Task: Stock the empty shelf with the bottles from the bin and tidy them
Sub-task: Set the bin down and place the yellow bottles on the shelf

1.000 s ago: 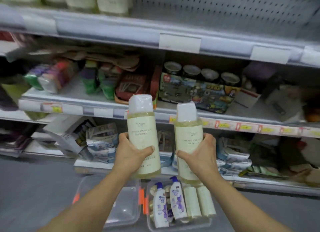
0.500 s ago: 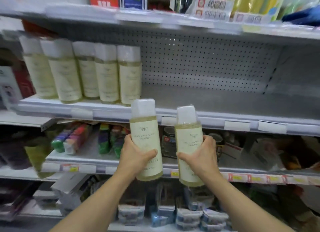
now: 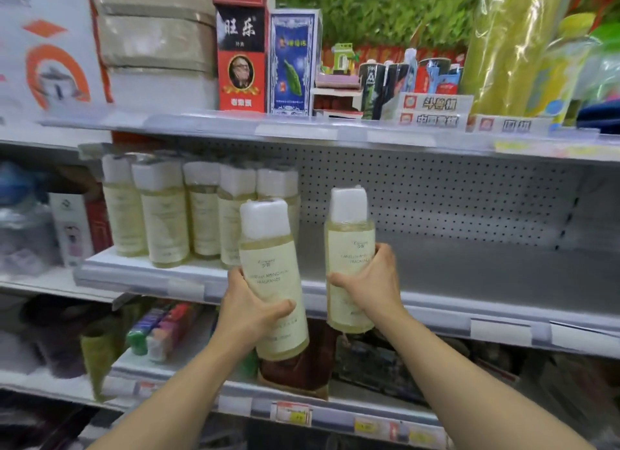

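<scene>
My left hand [image 3: 250, 310] grips a pale yellow bottle [image 3: 271, 268] with a white cap, tilted slightly left, in front of the shelf's front edge. My right hand [image 3: 370, 285] grips a second such bottle [image 3: 349, 245], upright, held a little higher. Both bottles are level with the grey shelf [image 3: 469, 278], whose right part is bare. Several matching bottles [image 3: 164, 214] stand in a row on the shelf's left end, just behind the left-hand bottle. The bin is out of view.
A perforated grey back panel [image 3: 436, 194] closes the shelf. The shelf above [image 3: 302, 127] carries boxes and packets. The shelf below [image 3: 201, 349] holds coloured packs and dark goods. Boxes [image 3: 73, 228] stand on the neighbouring shelf at left.
Both hands have lifted their bottles from over the bin up to the level of the grey shelf. The view has tilted upward, and the bin has dropped out of sight.
</scene>
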A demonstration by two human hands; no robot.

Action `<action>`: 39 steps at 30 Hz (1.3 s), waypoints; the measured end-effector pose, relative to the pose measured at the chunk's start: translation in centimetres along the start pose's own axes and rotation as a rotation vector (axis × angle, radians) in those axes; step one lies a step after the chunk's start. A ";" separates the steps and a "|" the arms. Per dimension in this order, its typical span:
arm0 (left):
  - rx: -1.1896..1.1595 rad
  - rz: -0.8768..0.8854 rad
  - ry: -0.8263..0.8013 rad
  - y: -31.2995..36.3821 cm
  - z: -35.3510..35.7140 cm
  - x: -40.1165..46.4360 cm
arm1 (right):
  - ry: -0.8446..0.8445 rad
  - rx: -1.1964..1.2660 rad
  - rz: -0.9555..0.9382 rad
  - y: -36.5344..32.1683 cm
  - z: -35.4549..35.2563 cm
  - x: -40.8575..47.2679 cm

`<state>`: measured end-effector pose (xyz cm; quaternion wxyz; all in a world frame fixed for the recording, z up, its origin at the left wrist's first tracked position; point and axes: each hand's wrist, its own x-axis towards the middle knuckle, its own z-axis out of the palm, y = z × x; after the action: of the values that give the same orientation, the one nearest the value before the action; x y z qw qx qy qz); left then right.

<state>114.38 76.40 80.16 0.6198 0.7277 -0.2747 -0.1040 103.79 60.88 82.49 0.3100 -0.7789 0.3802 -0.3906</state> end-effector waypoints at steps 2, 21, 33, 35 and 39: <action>0.007 0.008 0.015 0.5 0.0 1.1 | -0.017 0.031 0.000 -0.6 0.8 1.9; 0.047 0.056 0.127 1.5 2.5 6.3 | -0.232 0.305 0.076 0.2 5.1 10.1; 0.095 0.062 0.164 1.7 3.3 6.2 | -0.239 0.296 0.083 1.0 7.4 13.6; 0.103 0.068 0.164 1.8 3.5 6.1 | -0.280 0.243 0.098 1.3 7.0 13.6; 0.096 0.076 0.146 1.9 4.1 6.0 | -0.343 0.064 0.132 3.5 7.0 13.0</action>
<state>116.86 69.63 82.23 0.6060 0.7512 -0.2612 -0.0138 113.77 49.52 81.02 0.4201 -0.7972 0.3594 -0.2426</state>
